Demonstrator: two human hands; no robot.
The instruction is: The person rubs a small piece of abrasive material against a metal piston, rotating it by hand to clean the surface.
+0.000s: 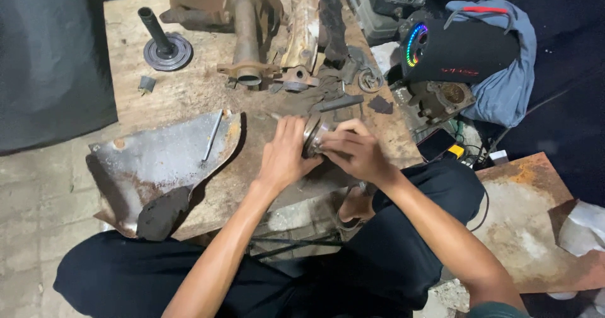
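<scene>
Both of my hands meet over the near edge of a low wooden board. My left hand cups a round metal ring-shaped part from the left. From the right, my right hand closes its fingers on the same part. The part stands on edge between the two hands, and most of it is hidden by my fingers.
A rusty curved sheet-metal piece with a thin rod on it lies at the left. Behind stand a black flanged shaft, rusty castings and small parts. A black cylinder with coloured lights lies on blue cloth at the right, above a rusty plate.
</scene>
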